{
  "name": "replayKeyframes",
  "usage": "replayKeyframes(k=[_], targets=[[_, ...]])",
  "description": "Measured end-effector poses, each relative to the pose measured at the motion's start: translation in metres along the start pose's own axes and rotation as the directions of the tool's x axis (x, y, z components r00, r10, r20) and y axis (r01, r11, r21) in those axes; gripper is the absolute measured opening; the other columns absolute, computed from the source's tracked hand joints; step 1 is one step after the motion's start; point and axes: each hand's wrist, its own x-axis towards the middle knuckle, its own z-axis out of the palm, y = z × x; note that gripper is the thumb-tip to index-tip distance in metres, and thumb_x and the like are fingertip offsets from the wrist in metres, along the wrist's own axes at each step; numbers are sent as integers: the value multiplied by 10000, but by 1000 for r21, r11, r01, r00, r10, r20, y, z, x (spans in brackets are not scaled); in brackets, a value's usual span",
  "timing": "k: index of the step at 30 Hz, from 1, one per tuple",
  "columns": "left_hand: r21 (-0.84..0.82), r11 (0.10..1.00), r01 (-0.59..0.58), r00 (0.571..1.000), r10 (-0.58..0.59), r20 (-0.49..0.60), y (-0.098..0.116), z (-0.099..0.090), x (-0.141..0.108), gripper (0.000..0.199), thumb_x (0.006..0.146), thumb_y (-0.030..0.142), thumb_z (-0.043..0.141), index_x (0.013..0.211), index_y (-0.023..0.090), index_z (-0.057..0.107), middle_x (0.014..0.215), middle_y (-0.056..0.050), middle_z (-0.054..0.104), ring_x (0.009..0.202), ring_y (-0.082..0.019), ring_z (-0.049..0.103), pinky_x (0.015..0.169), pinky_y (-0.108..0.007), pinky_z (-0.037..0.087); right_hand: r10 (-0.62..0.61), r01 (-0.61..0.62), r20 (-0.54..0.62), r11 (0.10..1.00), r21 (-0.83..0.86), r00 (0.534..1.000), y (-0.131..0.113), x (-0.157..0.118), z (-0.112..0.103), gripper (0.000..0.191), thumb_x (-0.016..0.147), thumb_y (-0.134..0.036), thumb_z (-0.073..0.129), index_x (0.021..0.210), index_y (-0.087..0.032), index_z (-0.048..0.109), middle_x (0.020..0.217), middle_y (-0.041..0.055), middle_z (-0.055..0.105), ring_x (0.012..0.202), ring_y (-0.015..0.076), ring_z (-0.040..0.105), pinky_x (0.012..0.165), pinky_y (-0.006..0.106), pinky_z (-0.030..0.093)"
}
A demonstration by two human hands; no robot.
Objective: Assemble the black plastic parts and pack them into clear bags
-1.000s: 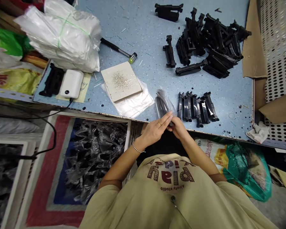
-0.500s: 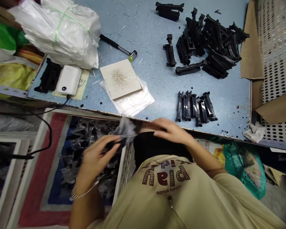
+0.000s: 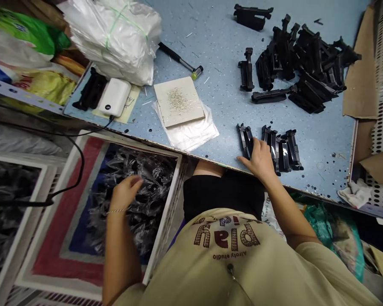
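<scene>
My right hand [image 3: 261, 160] is at the table's front edge, with thumb and fingers around the lower ends of two glossy black plastic parts [image 3: 245, 139]. Several more of these black parts [image 3: 284, 151] stand in a row just to its right. Over a white-rimmed crate [image 3: 174, 182] at the lower left, my left hand [image 3: 125, 194] has its fingers apart and nothing visible in them. Below it, the crate is filled with black pieces in clear plastic bags [image 3: 147, 182].
A heap of black parts [image 3: 312, 63] lies at the back right. Further left are a small hammer [image 3: 181, 63], a square board [image 3: 178, 102] on white plastic bags [image 3: 201, 134], a tied stack of bags [image 3: 115, 38] and a white power bank [image 3: 115, 97]. Its cable [image 3: 79, 165] hangs beside the crate.
The clear-bagged piece has left my left hand, which has moved down over the crate. My right hand has moved right onto the row, where two parts now stand apart from the others.
</scene>
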Motion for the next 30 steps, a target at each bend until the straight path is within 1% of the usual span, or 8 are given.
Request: replayKeyframes(k=[3,7,9,12,17,21,26,30], targets=[[-8,995,-98,994,98,-50,5,11,29,246,1005,335,607,1182,210,724,1196,-64,718,1131,-262,675,1048,-459,555,100,-101,25,994,32,995,6,-2,-2,814,890,-484,675,1508,-15,431,1313,308,589,1249,465,568,1031,630,491],[41,934,-354,930,356,-89,40,63,96,230,898,209,714,1118,146,734,1214,-157,701,1178,-307,623,1083,-498,518,187,-208,97,929,307,977,14,-2,-5,661,808,-514,733,1354,-161,612,1279,199,665,1200,416,620,1031,602,506],[44,927,-374,923,376,-84,52,80,124,56,880,135,700,918,159,734,1070,-142,715,1072,-288,636,1007,-472,545,219,-263,145,798,543,965,14,-3,-7,654,738,-531,795,1291,-213,649,1254,135,691,1173,371,641,1042,575,510],[-110,958,-266,960,254,-117,52,79,145,165,832,105,731,705,179,657,840,-66,679,852,-207,630,853,-382,559,213,-310,237,441,842,948,3,-3,-11,606,686,-499,852,1208,-239,686,1136,74,723,1064,284,668,958,453,557],[-603,791,107,993,-58,100,43,55,142,203,752,229,816,664,173,642,624,23,594,575,-104,499,596,-251,437,-58,-403,398,-109,909,915,-43,23,-8,473,692,-509,839,1046,-215,730,929,46,722,798,190,640,703,309,546],[-670,720,179,980,-72,184,51,56,133,171,799,294,769,712,163,701,577,28,582,523,-99,466,544,-246,383,-233,-473,422,-247,846,876,-88,62,10,483,644,-491,889,994,-194,738,853,23,714,742,163,621,697,293,550],[-514,854,-83,987,0,-159,47,51,119,81,831,228,711,778,174,683,806,-22,713,740,-146,634,705,-269,526,-75,-460,462,-327,826,884,-95,83,32,341,632,-389,925,805,-196,704,762,-8,693,738,153,624,700,290,584],[-101,906,-412,886,372,-278,36,48,111,147,869,100,595,885,199,704,1056,-78,739,1004,-221,666,914,-381,572,78,-455,523,-395,798,849,-69,69,33,329,623,-355,923,811,-210,695,846,8,732,847,187,667,794,348,627]])
